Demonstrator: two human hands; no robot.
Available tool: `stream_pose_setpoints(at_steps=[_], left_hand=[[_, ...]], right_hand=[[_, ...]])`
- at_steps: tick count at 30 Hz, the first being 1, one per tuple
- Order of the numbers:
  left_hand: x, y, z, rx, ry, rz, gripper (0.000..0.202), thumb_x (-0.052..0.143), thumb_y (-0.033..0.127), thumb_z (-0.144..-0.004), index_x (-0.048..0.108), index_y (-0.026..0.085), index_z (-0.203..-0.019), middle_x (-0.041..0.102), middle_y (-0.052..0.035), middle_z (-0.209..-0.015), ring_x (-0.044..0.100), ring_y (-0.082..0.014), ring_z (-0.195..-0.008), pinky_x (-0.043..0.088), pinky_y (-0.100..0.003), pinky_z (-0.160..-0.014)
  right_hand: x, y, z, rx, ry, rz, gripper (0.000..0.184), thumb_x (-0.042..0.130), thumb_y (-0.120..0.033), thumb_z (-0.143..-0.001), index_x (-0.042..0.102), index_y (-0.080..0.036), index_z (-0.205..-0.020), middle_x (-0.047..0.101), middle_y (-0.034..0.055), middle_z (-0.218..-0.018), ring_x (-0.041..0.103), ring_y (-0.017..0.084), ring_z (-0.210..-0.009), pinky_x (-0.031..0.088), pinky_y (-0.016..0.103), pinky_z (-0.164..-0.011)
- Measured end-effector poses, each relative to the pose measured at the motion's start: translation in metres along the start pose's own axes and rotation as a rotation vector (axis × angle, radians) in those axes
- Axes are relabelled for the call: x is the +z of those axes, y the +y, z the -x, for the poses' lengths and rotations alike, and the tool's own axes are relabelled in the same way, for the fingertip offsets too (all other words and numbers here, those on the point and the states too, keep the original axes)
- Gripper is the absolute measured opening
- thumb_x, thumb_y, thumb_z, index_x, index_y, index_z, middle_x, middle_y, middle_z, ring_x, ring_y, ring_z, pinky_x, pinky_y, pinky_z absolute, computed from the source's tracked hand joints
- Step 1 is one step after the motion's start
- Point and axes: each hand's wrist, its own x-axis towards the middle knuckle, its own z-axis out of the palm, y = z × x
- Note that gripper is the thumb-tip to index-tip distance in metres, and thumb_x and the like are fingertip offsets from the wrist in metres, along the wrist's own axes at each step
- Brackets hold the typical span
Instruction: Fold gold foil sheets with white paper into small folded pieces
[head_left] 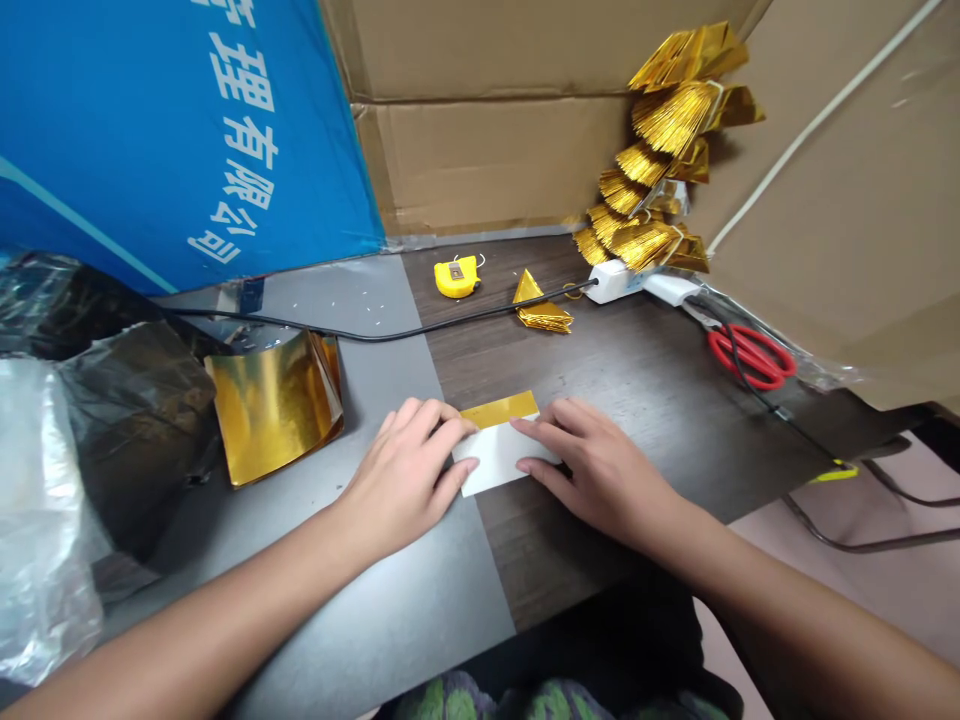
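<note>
A rectangular sheet of gold foil paper (496, 445), folded so a gold strip lies above its white side, rests flat on the table at the join of grey and dark wood surfaces. My left hand (405, 475) presses on its left end, and my right hand (592, 470) has its fingers on the right end. To the left of my left hand lies a stack of gold foil sheets (274, 405) with curled edges. Beyond the hands sits a small folded gold foil piece (541, 306).
A yellow tape measure (456, 276), red-handled scissors (750, 357) and a white power strip (626, 281) with a black cable lie further back. Strings of folded gold pieces (660, 150) hang against cardboard (487, 165). Plastic bags (97, 430) bulge at left.
</note>
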Motion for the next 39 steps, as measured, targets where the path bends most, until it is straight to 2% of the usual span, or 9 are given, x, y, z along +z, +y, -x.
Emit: stream_pose_setpoints(at_steps=[4, 8, 12, 16, 19, 23, 31, 35, 39], left_hand=[[-0.002, 0.002, -0.005, -0.039, -0.012, 0.009, 0.026, 0.054, 0.036, -0.098, 0.063, 0.019, -0.115, 0.062, -0.0070, -0.098, 0.053, -0.0234, -0.092, 0.045, -0.041, -0.082], [-0.003, 0.007, -0.009, -0.112, -0.044, -0.017, 0.031, 0.063, 0.046, -0.093, 0.063, 0.017, -0.104, 0.063, -0.0055, -0.090, 0.054, -0.0225, -0.088, 0.045, -0.040, -0.082], [-0.006, 0.015, -0.012, -0.184, -0.101, -0.061, 0.034, 0.064, 0.050, -0.090, 0.063, 0.017, -0.100, 0.062, -0.0071, -0.094, 0.054, -0.0260, -0.092, 0.045, -0.043, -0.083], [-0.009, 0.023, -0.014, -0.246, -0.165, -0.070, 0.029, 0.064, 0.047, -0.091, 0.064, 0.018, -0.095, 0.061, -0.0076, -0.096, 0.053, -0.0287, -0.099, 0.044, -0.045, -0.087], [-0.010, 0.028, -0.015, -0.301, -0.206, -0.060, 0.028, 0.065, 0.044, -0.091, 0.063, 0.018, -0.102, 0.062, -0.0070, -0.101, 0.054, -0.0278, -0.100, 0.045, -0.044, -0.088], [-0.010, 0.032, -0.016, -0.339, -0.200, -0.120, 0.037, 0.066, 0.048, -0.090, 0.060, 0.017, -0.110, 0.062, -0.0075, -0.105, 0.055, -0.0296, -0.104, 0.046, -0.046, -0.091], [-0.014, 0.034, -0.022, -0.374, -0.260, -0.135, 0.036, 0.071, 0.050, -0.087, 0.063, 0.018, -0.102, 0.064, -0.0074, -0.101, 0.058, -0.0303, -0.103, 0.047, -0.044, -0.089], [-0.015, 0.033, -0.023, -0.391, -0.264, -0.097, 0.033, 0.073, 0.047, -0.085, 0.062, 0.019, -0.099, 0.063, -0.0076, -0.103, 0.057, -0.0300, -0.105, 0.046, -0.042, -0.087], [-0.015, 0.032, -0.023, -0.397, -0.257, -0.026, 0.028, 0.074, 0.039, -0.085, 0.058, 0.019, -0.097, 0.065, -0.0047, -0.097, 0.060, -0.0262, -0.098, 0.046, -0.038, -0.083]], right_hand=[[-0.008, 0.002, -0.008, -0.003, -0.123, 0.021, 0.043, 0.062, -0.025, -0.095, 0.056, -0.011, -0.136, 0.061, 0.0143, -0.111, 0.056, 0.027, -0.094, 0.053, 0.044, -0.080], [-0.014, 0.000, -0.014, 0.021, -0.169, 0.015, 0.034, 0.066, -0.025, -0.093, 0.061, -0.013, -0.125, 0.059, 0.0123, -0.107, 0.054, 0.026, -0.093, 0.051, 0.042, -0.079], [-0.018, -0.002, -0.017, 0.039, -0.181, 0.019, 0.029, 0.072, -0.024, -0.089, 0.062, -0.014, -0.114, 0.057, 0.0114, -0.108, 0.054, 0.027, -0.097, 0.050, 0.041, -0.081], [-0.018, -0.001, -0.020, 0.035, -0.189, 0.005, 0.031, 0.075, -0.023, -0.086, 0.060, -0.013, -0.112, 0.058, 0.0111, -0.110, 0.053, 0.027, -0.098, 0.049, 0.041, -0.083], [-0.018, 0.000, -0.023, 0.017, -0.216, -0.016, 0.035, 0.076, -0.022, -0.085, 0.058, -0.013, -0.114, 0.059, 0.0114, -0.113, 0.052, 0.028, -0.100, 0.048, 0.042, -0.084], [-0.021, 0.002, -0.028, 0.019, -0.252, -0.038, 0.033, 0.077, -0.022, -0.084, 0.058, -0.015, -0.110, 0.059, 0.0113, -0.115, 0.053, 0.028, -0.100, 0.046, 0.040, -0.083], [-0.027, 0.010, -0.047, 0.128, -0.436, -0.110, 0.037, 0.086, -0.030, -0.076, 0.056, -0.019, -0.095, 0.063, 0.0045, -0.100, 0.056, 0.025, -0.097, 0.039, 0.035, -0.081], [-0.025, 0.012, -0.050, 0.138, -0.429, -0.155, 0.039, 0.087, -0.029, -0.073, 0.053, -0.019, -0.088, 0.061, 0.0047, -0.098, 0.056, 0.024, -0.093, 0.038, 0.032, -0.078], [-0.020, 0.017, -0.046, 0.071, -0.367, -0.239, 0.037, 0.086, -0.023, -0.073, 0.052, -0.020, -0.085, 0.062, 0.0034, -0.093, 0.055, 0.022, -0.089, 0.038, 0.030, -0.075]])
